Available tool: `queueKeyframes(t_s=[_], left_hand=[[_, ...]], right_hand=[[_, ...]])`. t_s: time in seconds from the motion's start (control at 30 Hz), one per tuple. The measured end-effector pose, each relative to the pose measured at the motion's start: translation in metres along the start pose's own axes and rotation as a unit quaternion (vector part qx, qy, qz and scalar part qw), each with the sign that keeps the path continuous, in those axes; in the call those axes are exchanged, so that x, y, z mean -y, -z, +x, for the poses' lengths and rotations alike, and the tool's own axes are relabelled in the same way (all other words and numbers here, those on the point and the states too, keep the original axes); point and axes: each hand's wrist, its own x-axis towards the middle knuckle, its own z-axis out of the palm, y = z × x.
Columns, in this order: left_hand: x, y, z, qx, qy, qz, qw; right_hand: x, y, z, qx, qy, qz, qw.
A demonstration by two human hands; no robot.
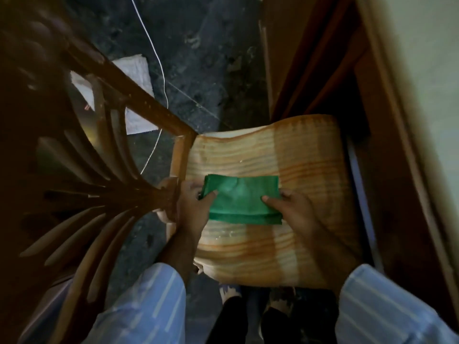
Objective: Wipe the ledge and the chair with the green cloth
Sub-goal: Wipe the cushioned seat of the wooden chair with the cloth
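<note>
Chair [104, 155] backrest and slats at far left; white rag [135, 70] on the dark floor [198, 58] behind it; left hand [193, 207], grip closed on the left edge of the green cloth [242, 198]; cloth folded, flat on the striped seat cushion [273, 157], long axis left to right between both hands; right hand [293, 209], thumb pinning the right edge; both hands equally near; wooden ledge [323, 58] at far right, well apart.

The carved brown wooden chair back [74, 170] ran off the left edge, dark and blurred. The white folded towel [137, 95] lay partly hidden behind its rail. Both striped blue sleeves [149, 306] were cut by the bottom edge.
</note>
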Motion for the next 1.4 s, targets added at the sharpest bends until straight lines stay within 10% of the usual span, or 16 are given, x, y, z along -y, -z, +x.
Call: queueKeyframes(t_s=[0.4, 0.57, 0.77, 1.07, 1.4], left_hand=[[-0.016, -0.046, 0.128, 0.018, -0.228, 0.313, 0.922], [-0.01, -0.06, 0.116, 0.138, -0.437, 0.439, 0.773], [0.0, -0.073, 0.136, 0.215, -0.414, 0.522, 0.714], [0.002, -0.069, 0.102, 0.136, -0.428, 0.466, 0.762], [0.116, 0.001, -0.137, 0.218, -0.291, 0.408, 0.837]], right_hand=[[0.043, -0.016, 0.138, -0.024, 0.082, -0.016, 0.996], [0.026, 0.006, 0.157, -0.127, 0.273, -0.46, 0.836], [-0.005, 0.024, 0.171, -0.148, 0.355, -0.568, 0.728], [-0.013, 0.019, 0.18, -0.196, 0.398, -0.551, 0.707], [-0.01, 0.019, 0.172, -0.168, 0.377, -0.545, 0.73]])
